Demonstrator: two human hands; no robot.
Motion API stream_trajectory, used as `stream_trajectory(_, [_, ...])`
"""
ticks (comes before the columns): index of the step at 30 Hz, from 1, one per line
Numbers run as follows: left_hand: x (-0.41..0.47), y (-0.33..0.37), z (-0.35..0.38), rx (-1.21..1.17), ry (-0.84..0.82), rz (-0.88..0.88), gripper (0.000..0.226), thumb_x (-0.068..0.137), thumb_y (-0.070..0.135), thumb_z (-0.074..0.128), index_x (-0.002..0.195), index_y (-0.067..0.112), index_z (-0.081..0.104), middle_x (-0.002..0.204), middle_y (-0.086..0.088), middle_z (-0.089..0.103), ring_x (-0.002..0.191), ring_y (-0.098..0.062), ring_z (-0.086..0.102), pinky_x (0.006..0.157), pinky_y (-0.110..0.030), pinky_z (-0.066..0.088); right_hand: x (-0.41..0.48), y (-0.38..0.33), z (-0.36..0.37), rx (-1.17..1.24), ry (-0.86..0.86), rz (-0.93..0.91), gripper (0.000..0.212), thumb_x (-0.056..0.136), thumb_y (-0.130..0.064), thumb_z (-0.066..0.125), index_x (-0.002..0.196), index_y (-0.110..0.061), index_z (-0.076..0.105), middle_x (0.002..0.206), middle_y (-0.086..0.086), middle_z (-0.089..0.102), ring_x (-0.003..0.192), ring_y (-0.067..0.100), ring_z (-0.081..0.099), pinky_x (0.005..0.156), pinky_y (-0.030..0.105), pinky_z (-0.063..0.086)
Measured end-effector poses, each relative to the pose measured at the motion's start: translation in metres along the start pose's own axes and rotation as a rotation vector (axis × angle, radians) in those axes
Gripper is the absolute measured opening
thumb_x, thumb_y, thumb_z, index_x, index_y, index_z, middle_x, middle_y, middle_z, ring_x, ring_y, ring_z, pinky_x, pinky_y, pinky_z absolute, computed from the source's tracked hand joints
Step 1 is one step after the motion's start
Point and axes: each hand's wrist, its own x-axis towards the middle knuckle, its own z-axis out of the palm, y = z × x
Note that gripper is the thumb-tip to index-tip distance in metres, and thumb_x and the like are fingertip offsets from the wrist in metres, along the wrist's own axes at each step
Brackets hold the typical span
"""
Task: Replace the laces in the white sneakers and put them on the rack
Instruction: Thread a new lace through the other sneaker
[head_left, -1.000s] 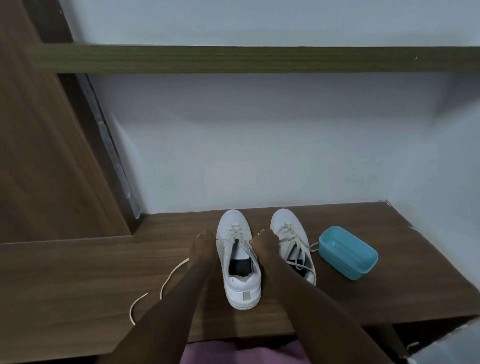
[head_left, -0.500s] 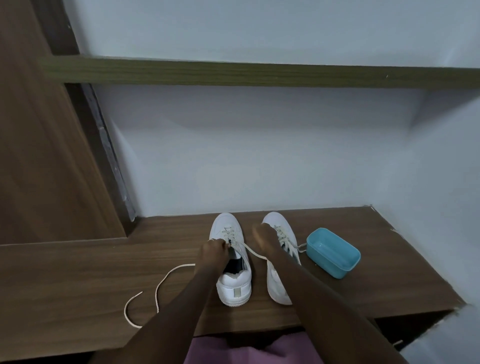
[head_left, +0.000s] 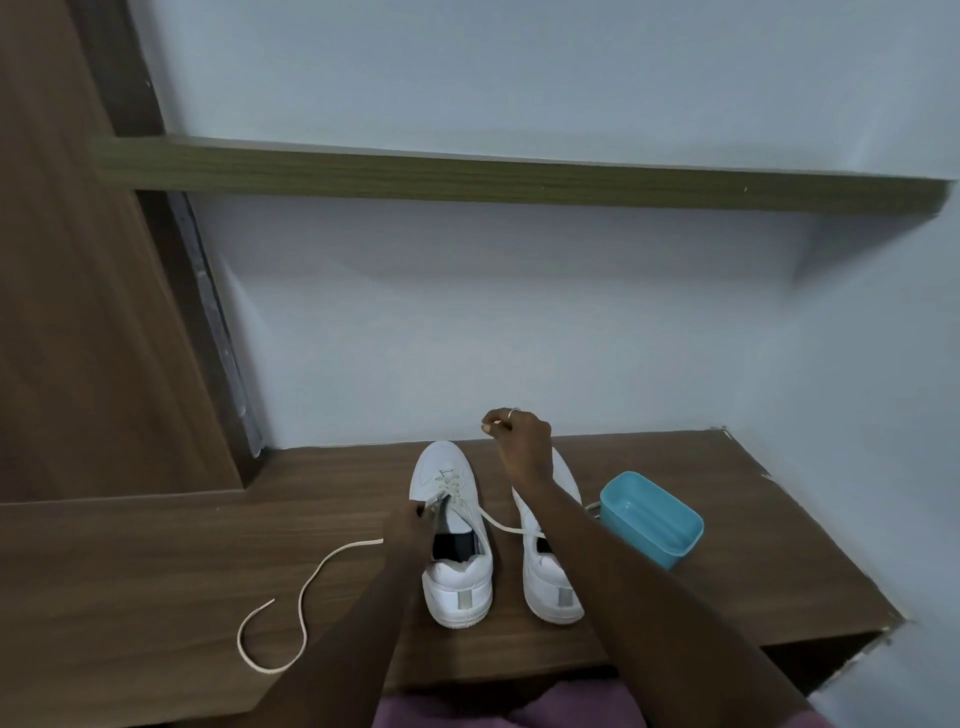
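Raised since the earlier frame, the right hand (head_left: 519, 441) pinches a thin cream lace (head_left: 506, 527) above centre; on the brown wooden bench (head_left: 156, 571), lower centre, the left hand (head_left: 410, 519) grips the left-of-frame white sneaker (head_left: 452, 587) at its eyelets; overpulling could whip the loose tail out.

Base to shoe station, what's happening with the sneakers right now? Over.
Left hand holds left sneaker at its tongue. Right hand raised, pinching lace. Blue tub beside right sneaker, not in the way.
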Motion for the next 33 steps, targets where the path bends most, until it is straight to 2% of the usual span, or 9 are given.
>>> stream_trajectory(3, [0.000,-0.005,0.001,-0.200,0.048,-0.037,0.025,0.096,0.016,0.052,0.099,-0.001,0.071,0.088,-0.018,0.069,0.080,-0.025,0.057,0.068,-0.027,0.034,-0.008,0.006,0.019,-0.034,-0.132,0.007,0.019,0.082,0.001,0.057,0.080,-0.004,0.075,0.089,0.004,0.072,0.078,0.007,0.056,0.064,0.007,0.036])
stream_trajectory(5, [-0.001,-0.008,0.002,-0.278,0.078,-0.048,0.025,0.095,0.013,0.051,0.104,-0.002,0.070,0.095,-0.021,0.069,0.084,-0.028,0.058,0.069,-0.027,0.035,-0.014,0.014,0.035,-0.063,-0.221,0.019,0.029,0.078,0.008,0.049,0.062,-0.007,0.068,0.089,0.013,0.072,0.078,0.010,0.055,0.070,0.014,0.040])
stream_trajectory(7, [-0.002,-0.007,0.003,-0.313,0.090,-0.075,0.025,0.095,0.012,0.051,0.105,-0.002,0.068,0.099,-0.021,0.068,0.092,-0.031,0.060,0.071,-0.027,0.036,-0.021,0.021,0.049,-0.120,-0.304,0.036,0.035,0.080,0.009,0.045,0.062,-0.013,0.066,0.098,0.014,0.071,0.085,0.016,0.058,0.079,0.023,0.044])
stream_trajectory(10, [-0.001,-0.005,0.005,-0.346,0.101,-0.121,0.023,0.094,0.011,0.052,0.102,-0.002,0.069,0.099,-0.020,0.068,0.084,-0.026,0.056,0.071,-0.027,0.035,-0.027,0.027,0.063,-0.182,-0.311,0.027,0.023,0.085,0.004,0.049,0.088,-0.001,0.072,0.102,0.013,0.070,0.097,0.024,0.062,0.086,0.030,0.048])
stream_trajectory(16, [0.001,-0.004,0.005,-0.468,0.120,-0.210,0.020,0.090,0.007,0.053,0.094,-0.004,0.071,0.092,-0.020,0.068,0.079,-0.024,0.055,0.069,-0.027,0.037,-0.033,0.024,0.071,-0.388,-0.340,-0.093,0.028,0.093,-0.006,0.040,0.097,0.000,0.067,0.100,0.016,0.067,0.096,0.028,0.060,0.069,0.027,0.035])
stream_trajectory(21, [0.002,-0.004,0.004,-0.506,0.120,-0.223,0.019,0.089,0.007,0.054,0.086,-0.001,0.071,0.068,-0.007,0.060,0.076,-0.025,0.056,0.062,-0.027,0.038,-0.033,0.023,0.074,-0.497,-0.371,-0.140,0.028,0.095,-0.007,0.039,0.075,-0.007,0.058,0.101,0.019,0.066,0.077,0.021,0.047,0.064,0.023,0.025])
stream_trajectory(27, [0.004,-0.012,0.006,-0.525,0.014,-0.257,0.022,0.094,0.010,0.048,0.088,0.001,0.067,0.082,-0.016,0.065,0.080,-0.031,0.062,0.072,-0.041,0.048,-0.038,0.023,0.076,-0.562,-0.352,-0.205,0.027,0.096,-0.006,0.037,0.104,0.000,0.062,0.112,0.015,0.061,0.106,0.029,0.057,0.084,0.032,0.043])
stream_trajectory(31, [0.007,-0.011,-0.001,-0.793,-0.134,-0.294,0.024,0.097,0.013,0.048,0.075,0.013,0.056,0.071,-0.003,0.059,0.064,-0.014,0.056,0.060,-0.027,0.049,-0.041,0.025,0.077,-0.593,-0.276,-0.215,0.030,0.097,-0.014,0.038,0.106,-0.009,0.066,0.112,0.008,0.061,0.109,0.028,0.052,0.088,0.034,0.043])
stream_trajectory(33, [0.010,-0.015,0.000,-0.883,-0.085,-0.290,0.031,0.094,0.010,0.054,0.063,0.008,0.053,0.054,0.000,0.057,0.051,-0.009,0.054,0.050,-0.021,0.045,-0.041,0.027,0.077,-0.614,-0.229,-0.178,0.030,0.097,-0.018,0.041,0.109,-0.013,0.067,0.114,0.005,0.058,0.112,0.027,0.049,0.090,0.035,0.039])
